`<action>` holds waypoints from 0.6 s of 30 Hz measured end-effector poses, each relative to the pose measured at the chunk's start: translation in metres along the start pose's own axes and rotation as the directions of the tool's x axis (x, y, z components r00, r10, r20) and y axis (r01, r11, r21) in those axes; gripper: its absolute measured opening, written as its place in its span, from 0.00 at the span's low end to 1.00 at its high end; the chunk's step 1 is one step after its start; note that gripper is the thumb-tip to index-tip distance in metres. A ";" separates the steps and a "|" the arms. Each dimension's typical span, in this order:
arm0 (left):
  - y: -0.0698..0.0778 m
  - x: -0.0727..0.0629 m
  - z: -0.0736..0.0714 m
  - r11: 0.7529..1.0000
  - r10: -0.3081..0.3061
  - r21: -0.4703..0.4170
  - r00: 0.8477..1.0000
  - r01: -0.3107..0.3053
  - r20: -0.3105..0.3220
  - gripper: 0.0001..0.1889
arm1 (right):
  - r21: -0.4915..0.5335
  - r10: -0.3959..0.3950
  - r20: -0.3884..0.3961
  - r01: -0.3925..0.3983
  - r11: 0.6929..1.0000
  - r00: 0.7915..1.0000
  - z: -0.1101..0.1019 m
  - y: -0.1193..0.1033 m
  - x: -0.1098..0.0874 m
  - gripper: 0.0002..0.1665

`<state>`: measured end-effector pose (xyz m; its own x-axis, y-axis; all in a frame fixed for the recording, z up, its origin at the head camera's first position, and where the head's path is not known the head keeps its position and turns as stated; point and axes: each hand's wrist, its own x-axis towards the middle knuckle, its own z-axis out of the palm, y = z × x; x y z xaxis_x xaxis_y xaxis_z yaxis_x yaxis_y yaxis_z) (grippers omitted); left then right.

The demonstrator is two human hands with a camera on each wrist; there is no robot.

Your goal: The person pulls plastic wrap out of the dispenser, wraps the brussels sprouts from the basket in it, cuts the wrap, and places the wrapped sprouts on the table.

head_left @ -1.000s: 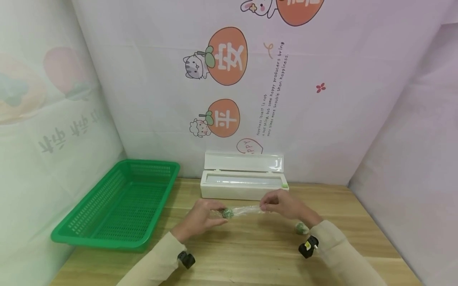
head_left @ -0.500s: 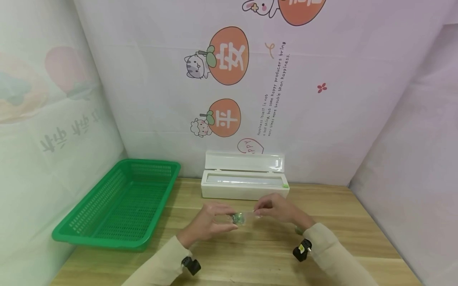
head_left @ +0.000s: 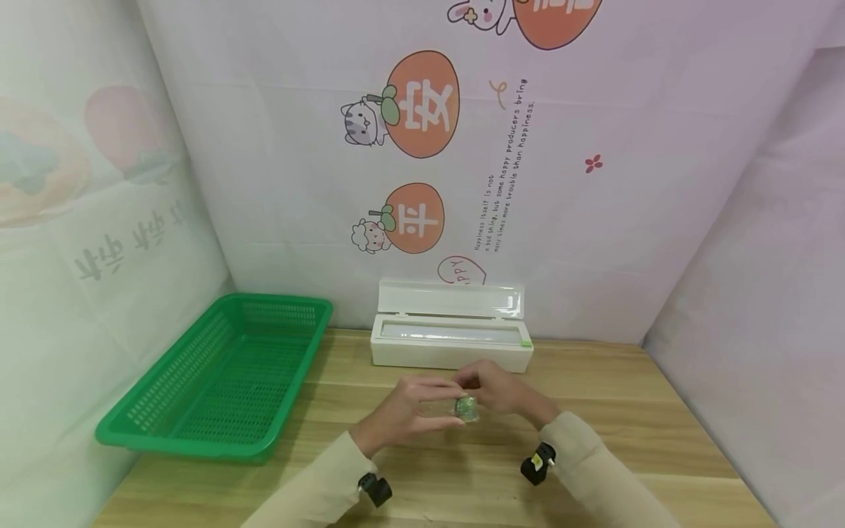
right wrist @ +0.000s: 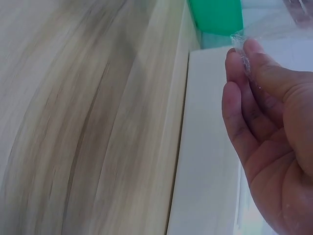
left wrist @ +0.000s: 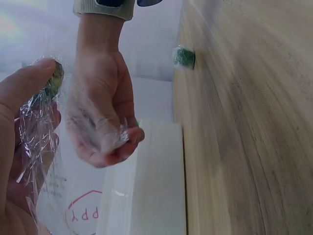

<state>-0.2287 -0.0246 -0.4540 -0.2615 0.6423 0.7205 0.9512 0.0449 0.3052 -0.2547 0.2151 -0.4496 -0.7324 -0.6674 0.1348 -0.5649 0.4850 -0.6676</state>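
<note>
My left hand (head_left: 411,412) holds a small green piece (head_left: 466,408) wrapped in clear cling film between thumb and fingers, raised over the table. In the left wrist view the crinkled cling film (left wrist: 38,142) trails from the green piece across the palm. My right hand (head_left: 503,392) is right beside it, thumb and forefinger pinching a twisted end of the film (right wrist: 240,51), as the right wrist view shows. Another film-wrapped green piece (left wrist: 184,57) lies on the table in the left wrist view; in the head view my right arm hides it.
A white cling film dispenser box (head_left: 452,356) stands against the back wall with its lid (head_left: 449,299) raised. To the left sits a green plastic basket (head_left: 188,447) with perforated sides. Wood-grain tabletop (head_left: 627,440) extends to the right, bounded by cloth-covered walls.
Left hand and the wrapped green piece have moved right, while the right hand has come left, so the hands now nearly meet. The film stretched between them has shortened.
</note>
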 end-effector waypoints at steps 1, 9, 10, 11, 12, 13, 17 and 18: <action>-0.001 0.001 0.001 1.000 0.004 0.008 1.000 -0.004 -0.003 0.22 | 0.012 -0.014 -0.001 0.014 1.000 1.000 0.001 -0.001 0.002 0.07; 0.000 0.008 0.003 0.999 0.003 0.050 1.000 -0.003 0.000 0.22 | 0.061 -0.199 -0.030 0.200 0.978 0.980 0.004 -0.015 0.012 0.08; 0.000 0.008 0.003 0.999 -0.002 0.052 1.000 0.002 0.003 0.22 | 0.072 -0.202 -0.031 0.204 0.976 0.979 0.004 -0.015 0.013 0.10; 0.001 0.008 0.003 0.999 -0.003 0.050 1.000 0.003 0.004 0.22 | 0.079 -0.209 -0.034 0.211 0.974 0.977 0.004 -0.015 0.014 0.10; 0.001 0.008 0.003 0.999 -0.006 0.050 1.000 0.006 0.004 0.22 | 0.085 -0.215 -0.038 0.218 0.972 0.976 0.004 -0.016 0.014 0.11; 0.001 0.008 0.004 0.999 -0.008 0.048 1.000 0.008 0.002 0.22 | 0.081 -0.210 -0.044 0.213 0.974 0.977 0.004 -0.016 0.015 0.11; 0.002 0.009 0.007 0.999 -0.002 0.036 1.000 0.003 -0.029 0.21 | 0.033 -0.187 -0.066 0.189 0.981 0.980 0.007 -0.016 0.018 0.06; 0.002 0.010 0.008 0.999 0.008 0.040 0.999 -0.007 -0.037 0.21 | 0.017 -0.176 -0.068 0.177 0.984 0.982 0.008 -0.017 0.019 0.05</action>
<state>-0.2279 -0.0121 -0.4514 -0.2594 0.6142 0.7453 0.9587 0.0706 0.2754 -0.2559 0.1895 -0.4419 -0.6456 -0.7026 0.2993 -0.6794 0.3494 -0.6452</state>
